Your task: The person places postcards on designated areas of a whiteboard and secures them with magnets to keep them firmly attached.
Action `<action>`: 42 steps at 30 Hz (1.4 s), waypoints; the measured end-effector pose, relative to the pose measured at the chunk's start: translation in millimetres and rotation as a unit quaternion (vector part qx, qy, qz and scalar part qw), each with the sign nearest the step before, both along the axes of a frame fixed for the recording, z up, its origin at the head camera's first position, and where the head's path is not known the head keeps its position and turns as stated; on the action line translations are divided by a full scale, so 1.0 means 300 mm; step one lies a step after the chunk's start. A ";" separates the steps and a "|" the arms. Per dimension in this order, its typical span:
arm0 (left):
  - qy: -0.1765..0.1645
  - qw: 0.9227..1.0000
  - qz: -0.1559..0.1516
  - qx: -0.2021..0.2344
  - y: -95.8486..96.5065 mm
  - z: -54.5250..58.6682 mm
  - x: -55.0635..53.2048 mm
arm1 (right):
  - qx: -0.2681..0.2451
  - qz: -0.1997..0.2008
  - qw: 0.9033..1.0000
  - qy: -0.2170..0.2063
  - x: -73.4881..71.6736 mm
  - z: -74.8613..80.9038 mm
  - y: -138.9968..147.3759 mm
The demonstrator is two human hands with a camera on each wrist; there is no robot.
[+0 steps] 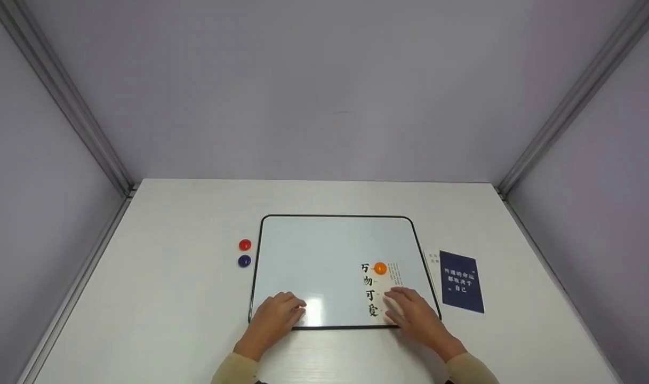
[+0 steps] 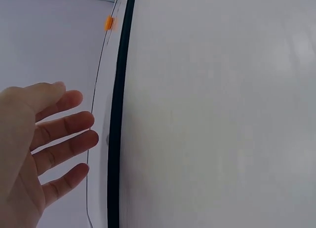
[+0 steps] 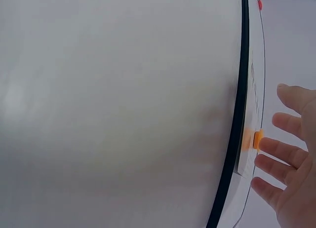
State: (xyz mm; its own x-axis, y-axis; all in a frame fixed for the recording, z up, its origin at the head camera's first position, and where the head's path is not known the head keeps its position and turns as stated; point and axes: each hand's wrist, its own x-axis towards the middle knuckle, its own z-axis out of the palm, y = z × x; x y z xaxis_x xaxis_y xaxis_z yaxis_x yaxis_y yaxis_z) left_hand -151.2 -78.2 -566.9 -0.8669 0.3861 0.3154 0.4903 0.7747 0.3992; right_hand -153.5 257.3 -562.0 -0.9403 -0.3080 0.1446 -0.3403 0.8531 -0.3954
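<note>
A whiteboard (image 1: 313, 250) with a thin black frame lies flat on the table. On its right part is a pale card (image 1: 386, 298) with a column of large black characters, and a round orange magnet (image 1: 380, 268) sits on the card's upper part. My left hand (image 1: 278, 314) is over the board's near left corner, its fingers loosely bent and holding nothing. Over the card's lower right stretches my right hand (image 1: 416, 316), fingers apart with nothing between them. Both wrist views show relaxed, spread fingers above the board, with the orange magnet (image 3: 257, 139) beyond the right fingertips.
Left of the board, a red magnet (image 1: 245, 245) and a dark blue magnet (image 1: 244, 261) lie on the white table (image 1: 159, 277). At the right, a navy card (image 1: 462, 281) with white characters partly covers a paler card (image 1: 432, 261). Grey walls (image 1: 324, 106) enclose the table.
</note>
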 end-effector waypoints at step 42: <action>-0.135 0.988 0.007 -0.072 -0.177 -0.001 0.036 | -0.076 -0.093 0.989 -0.088 -0.045 0.049 0.138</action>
State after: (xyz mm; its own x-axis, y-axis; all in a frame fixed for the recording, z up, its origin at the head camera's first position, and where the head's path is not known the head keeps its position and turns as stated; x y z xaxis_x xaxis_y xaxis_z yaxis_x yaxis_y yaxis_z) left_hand -140.5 -131.2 -567.3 -0.9178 0.3969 0.0153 0.3695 0.8392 0.3990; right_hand -166.9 298.8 -547.3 -0.9933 -0.1152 0.0047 -0.0978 0.8202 -0.5637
